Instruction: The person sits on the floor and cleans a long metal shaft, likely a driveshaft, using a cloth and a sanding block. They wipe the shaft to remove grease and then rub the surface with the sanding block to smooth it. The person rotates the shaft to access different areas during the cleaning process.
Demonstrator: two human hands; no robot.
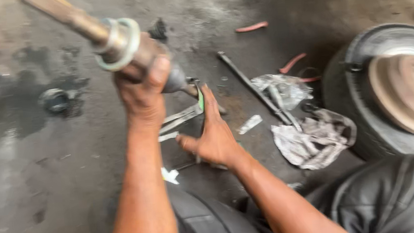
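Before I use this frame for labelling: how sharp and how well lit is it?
Head view: motion blur smears the left hand gripping the metal shaft and the right hand; the wheel is soft too; lighting is dim and even, the upper right corner darkest, no glare.

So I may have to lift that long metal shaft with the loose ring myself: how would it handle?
The metal shaft looks solid, so probably heavy and stiff. Its surface looks grimy, so perhaps slippery; the left hand wraps it fully. The ring seems loose and might slide along.
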